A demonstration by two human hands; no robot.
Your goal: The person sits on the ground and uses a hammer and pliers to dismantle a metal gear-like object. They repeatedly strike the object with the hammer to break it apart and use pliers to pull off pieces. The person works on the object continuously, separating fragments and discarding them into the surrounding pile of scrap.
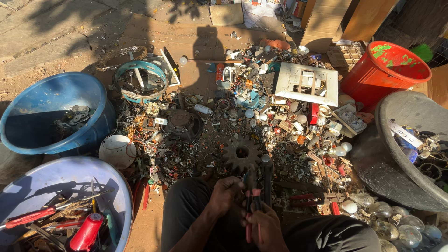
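Dark-handled pliers (252, 196), held upright above the ground between the knees, jaws up. Dark slim part (267, 179) upright just beside, pale-tipped, in shadow.

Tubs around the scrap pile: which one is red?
The red tub at the far right, behind the grey basin; the two tubs on the left are blue.
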